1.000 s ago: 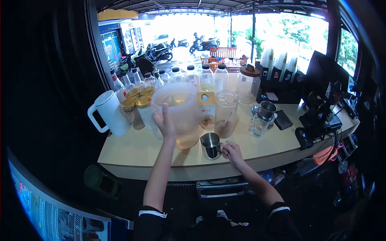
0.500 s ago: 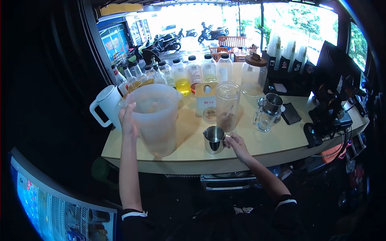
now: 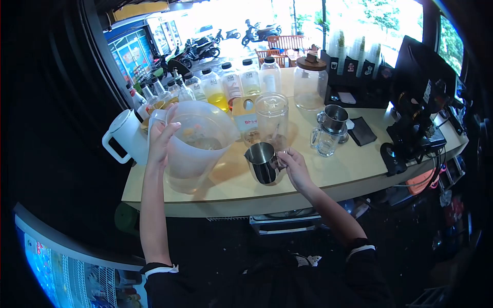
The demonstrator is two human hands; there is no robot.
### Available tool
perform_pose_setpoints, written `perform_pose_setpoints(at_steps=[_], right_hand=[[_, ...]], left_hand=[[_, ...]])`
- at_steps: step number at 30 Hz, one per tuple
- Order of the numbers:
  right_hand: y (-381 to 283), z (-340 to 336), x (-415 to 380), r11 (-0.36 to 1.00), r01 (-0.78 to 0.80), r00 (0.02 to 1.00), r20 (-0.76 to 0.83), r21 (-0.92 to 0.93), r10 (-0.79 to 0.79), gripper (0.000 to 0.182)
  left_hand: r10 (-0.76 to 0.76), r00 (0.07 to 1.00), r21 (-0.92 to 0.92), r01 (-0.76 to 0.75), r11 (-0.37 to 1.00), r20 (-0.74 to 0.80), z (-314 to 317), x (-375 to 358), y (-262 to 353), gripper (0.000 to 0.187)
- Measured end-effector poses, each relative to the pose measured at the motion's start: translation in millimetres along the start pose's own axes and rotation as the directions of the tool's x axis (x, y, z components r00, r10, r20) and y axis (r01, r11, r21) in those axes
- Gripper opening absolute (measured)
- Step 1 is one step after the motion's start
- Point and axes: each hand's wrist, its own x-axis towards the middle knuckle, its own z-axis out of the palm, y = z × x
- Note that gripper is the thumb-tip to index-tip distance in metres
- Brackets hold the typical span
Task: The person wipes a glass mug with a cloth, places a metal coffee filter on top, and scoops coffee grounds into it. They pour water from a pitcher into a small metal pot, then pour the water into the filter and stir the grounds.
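My left hand (image 3: pixel 163 134) grips the handle of a large translucent plastic pitcher (image 3: pixel 192 154), which tilts to the right over the counter. Some liquid shows inside it. The handle of a small steel jug (image 3: pixel 263 167) is pinched in my right hand (image 3: pixel 292 163). The jug is held near the counter's front, just right of the pitcher, with its spout toward the pitcher. Behind the jug stands a tall clear container (image 3: pixel 272 110), beside a card sign (image 3: pixel 247 120).
Bottles (image 3: pixel 216 95) line the back of the counter (image 3: pixel 328 177). A white jug (image 3: pixel 126 136) stands at the left. Toward the right are a glass mug (image 3: pixel 326 142) with a metal cup (image 3: pixel 335 118), a lidded jar (image 3: pixel 310 84), a dark cloth (image 3: pixel 362 131) and a black machine (image 3: pixel 416 118).
The pitcher has gone from nearly upright to tilted right. My right hand has raised the steel jug and brought it slightly left. The camera view has shifted a little.
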Motion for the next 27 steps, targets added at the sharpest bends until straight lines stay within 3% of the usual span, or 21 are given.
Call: perform_pose_setpoints(at_steps=[16,27], right_hand=[[13,-34,-10,0.999,0.011,0.998,-0.067,-0.036,-0.013,0.014],[15,-42,-16,0.999,0.018,0.997,-0.077,-0.028,-0.02,0.017]], left_hand=[[0.006,0.967,0.129,-0.04,0.991,0.253,60,-9,2,0.061],[-0.001,0.959,0.175,-0.05,0.983,0.284,73,-8,-2,0.063]])
